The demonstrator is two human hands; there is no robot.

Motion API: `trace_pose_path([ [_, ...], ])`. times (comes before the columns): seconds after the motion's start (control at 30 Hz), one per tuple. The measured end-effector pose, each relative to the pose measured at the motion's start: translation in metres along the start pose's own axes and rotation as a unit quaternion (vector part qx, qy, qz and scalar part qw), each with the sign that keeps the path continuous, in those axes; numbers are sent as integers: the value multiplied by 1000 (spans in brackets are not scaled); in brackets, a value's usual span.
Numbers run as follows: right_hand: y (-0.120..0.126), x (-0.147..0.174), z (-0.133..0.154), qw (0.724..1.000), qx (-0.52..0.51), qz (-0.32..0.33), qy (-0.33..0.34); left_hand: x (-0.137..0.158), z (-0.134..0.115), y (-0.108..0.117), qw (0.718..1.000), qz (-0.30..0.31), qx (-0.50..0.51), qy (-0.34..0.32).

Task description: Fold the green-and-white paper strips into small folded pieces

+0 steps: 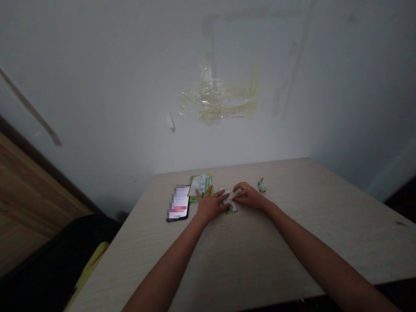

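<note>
A small printed packet [231,208] in white and green lies flat on the table between my two hands. My left hand [210,207] rests over its left side with the fingers spread, some of them on the packet. The left fingertips also reach a larger green-and-white printed packet [200,184] just behind. At the small packet's right edge, my right hand [249,196] has its fingers bent and drawn in, the fingertips pinching at that edge. How firmly they grip is too small to see.
A phone [178,203] with a lit, partly blurred screen lies left of the packets. To the right is a small crumpled wrapper [261,185]. The pale wooden table [292,177] meets a wall [130,108] with peeling tape [221,102]. Dark and yellow fabric [89,264] sits off the table's left edge.
</note>
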State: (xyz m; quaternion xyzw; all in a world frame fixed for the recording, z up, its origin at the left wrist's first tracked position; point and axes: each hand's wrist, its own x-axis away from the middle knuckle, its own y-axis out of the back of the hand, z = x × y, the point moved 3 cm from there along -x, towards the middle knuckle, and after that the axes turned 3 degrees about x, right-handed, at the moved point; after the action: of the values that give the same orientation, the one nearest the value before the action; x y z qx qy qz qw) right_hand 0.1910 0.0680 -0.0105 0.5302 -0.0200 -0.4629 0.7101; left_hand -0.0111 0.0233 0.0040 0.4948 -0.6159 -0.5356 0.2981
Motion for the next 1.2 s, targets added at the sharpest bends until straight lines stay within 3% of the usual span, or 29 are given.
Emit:
trace_pose_path([
  [0.27,-7,-4,-6,999,34,-25,5,0,1,-1,1000,8,-2,-4],
  [0.73,-6,-15,3,994,94,-31,-50,-2,5,-3,1000,0,-9,8],
  [1.2,-12,-37,-5,980,167,-7,-106,-2,4,-3,1000,-4,2,4],
])
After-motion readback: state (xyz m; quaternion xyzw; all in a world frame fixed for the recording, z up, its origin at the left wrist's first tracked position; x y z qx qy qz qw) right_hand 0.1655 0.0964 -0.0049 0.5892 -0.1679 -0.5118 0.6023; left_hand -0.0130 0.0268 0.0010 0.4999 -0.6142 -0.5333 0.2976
